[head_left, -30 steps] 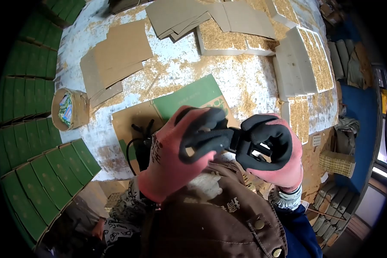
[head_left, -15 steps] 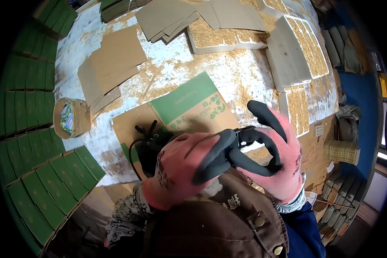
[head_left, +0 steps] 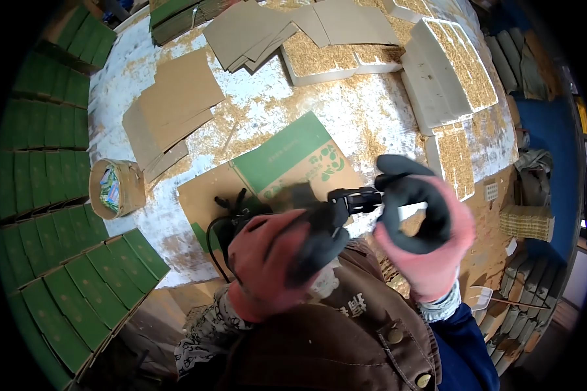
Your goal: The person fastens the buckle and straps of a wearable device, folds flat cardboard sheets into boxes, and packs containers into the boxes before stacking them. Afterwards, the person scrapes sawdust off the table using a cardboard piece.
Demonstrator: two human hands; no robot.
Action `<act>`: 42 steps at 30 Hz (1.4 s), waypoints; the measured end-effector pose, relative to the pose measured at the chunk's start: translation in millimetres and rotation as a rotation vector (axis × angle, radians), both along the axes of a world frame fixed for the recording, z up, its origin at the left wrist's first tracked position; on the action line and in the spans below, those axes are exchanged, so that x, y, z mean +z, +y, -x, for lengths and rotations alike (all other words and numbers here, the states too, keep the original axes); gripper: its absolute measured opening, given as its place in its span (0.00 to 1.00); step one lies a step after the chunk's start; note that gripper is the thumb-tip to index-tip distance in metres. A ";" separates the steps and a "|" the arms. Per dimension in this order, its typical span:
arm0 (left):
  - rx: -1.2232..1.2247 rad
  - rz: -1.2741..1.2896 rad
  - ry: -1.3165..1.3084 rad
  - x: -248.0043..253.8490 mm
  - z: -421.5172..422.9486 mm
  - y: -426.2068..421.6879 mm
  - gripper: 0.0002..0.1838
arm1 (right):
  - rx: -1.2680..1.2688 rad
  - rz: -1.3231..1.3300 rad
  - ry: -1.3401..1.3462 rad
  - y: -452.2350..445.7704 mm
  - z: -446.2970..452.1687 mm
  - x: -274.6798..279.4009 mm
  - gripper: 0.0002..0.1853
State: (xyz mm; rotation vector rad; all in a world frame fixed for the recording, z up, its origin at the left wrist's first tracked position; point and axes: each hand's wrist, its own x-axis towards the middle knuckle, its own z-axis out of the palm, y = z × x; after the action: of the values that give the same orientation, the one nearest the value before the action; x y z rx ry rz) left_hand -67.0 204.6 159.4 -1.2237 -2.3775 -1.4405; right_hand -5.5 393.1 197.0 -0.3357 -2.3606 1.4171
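Note:
Both my hands wear pink gloves with dark grey coated fingers. Between them is a small black piece like a strap buckle (head_left: 359, 200). My left hand (head_left: 277, 257) is closed, its blurred fingertips gripping the buckle's left end. My right hand (head_left: 430, 225) curls into a ring, with fingertips at the buckle's right end; the exact contact is blurred. Beside my left hand a black corded item (head_left: 236, 207) with a loop of cable lies over a flat brown and green printed carton (head_left: 280, 156). My left hand hides part of it.
Brown cardboard sheets (head_left: 176, 98) lie on the worn white table. White foam trays (head_left: 437, 85) with straw-coloured filling stand at the back right. A round tub (head_left: 132, 189) of small packets is at the left edge, beside stacked green boxes (head_left: 78, 280).
My hands have drawn slightly apart, exposing more of the black buckle-like piece. My right hand's fingers have curled into a rounder ring. The view has shifted slightly.

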 end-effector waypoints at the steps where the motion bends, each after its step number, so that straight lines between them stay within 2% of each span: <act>1: 0.033 -0.002 -0.084 -1.3 -1.1 -2.7 0.29 | 0.087 -0.121 0.035 10.7 0.8 2.7 0.20; 3: -0.022 -0.022 -0.161 -3.5 2.7 -1.0 0.31 | 0.161 -0.144 -0.004 12.8 -0.9 13.9 0.21; 5: -0.045 -0.041 -0.301 -4.0 7.8 2.7 0.31 | 0.343 -0.364 0.092 22.2 -3.6 10.8 0.25; 6: -0.038 -0.050 -0.406 -4.5 9.1 4.6 0.30 | 0.419 -0.549 0.049 22.8 1.3 18.9 0.29; 10: -0.119 -0.039 -0.652 -10.4 19.4 3.6 0.30 | 0.539 -0.674 -0.254 24.9 8.9 5.1 0.33; 13: -0.225 0.007 -0.752 -21.7 30.0 4.2 0.31 | 0.547 -0.524 -0.318 26.2 7.9 -11.9 0.34; 18: -0.174 -0.019 -0.537 -57.0 33.7 8.9 0.29 | 0.498 -0.328 -0.463 21.8 23.5 -28.4 0.29; 20: -0.168 -0.010 -0.538 -62.1 38.7 11.7 0.28 | 0.526 -0.409 -0.536 20.4 31.7 -28.6 0.25; 23: -0.155 -0.019 -0.615 -69.4 45.9 12.8 0.27 | 0.594 -0.602 -0.500 17.6 42.1 -37.0 0.23; 25: -0.160 -0.048 -0.699 -75.1 48.4 13.2 0.28 | 0.550 -0.586 -0.557 12.0 40.3 -46.1 0.21; 28: -0.136 -0.112 -0.773 -83.7 49.6 13.8 0.28 | 0.606 -0.662 -0.434 10.7 48.0 -51.7 0.17; 30: -0.135 -0.121 -0.674 -88.0 51.4 13.5 0.28 | 0.617 -0.682 -0.389 8.8 52.9 -54.5 0.17; 33: -0.135 -0.121 -0.629 -90.6 56.0 11.9 0.28 | 0.598 -0.692 -0.362 7.0 61.6 -58.1 0.09; 36: -0.099 -0.098 -0.611 -87.9 60.7 9.4 0.29 | 0.596 -0.737 -0.255 10.6 64.6 -66.1 0.10; 40: -0.105 -0.099 -0.698 -87.8 65.7 -2.1 0.31 | 0.616 -0.483 -0.390 14.4 71.2 -50.5 0.14; 41: -0.124 -0.094 -0.705 -87.7 67.7 -6.0 0.32 | 0.629 -0.496 -0.422 16.9 69.8 -48.8 0.23; 42: -0.144 -0.090 -0.713 -87.4 70.0 -9.4 0.32 | 0.653 -0.537 -0.415 18.7 69.2 -48.8 0.22</act>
State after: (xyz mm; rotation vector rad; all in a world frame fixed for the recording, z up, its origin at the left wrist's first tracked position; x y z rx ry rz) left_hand -137.1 195.1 71.9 -0.9837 -2.6092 -2.3166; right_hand -74.7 411.9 148.2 0.3574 -3.2623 0.9106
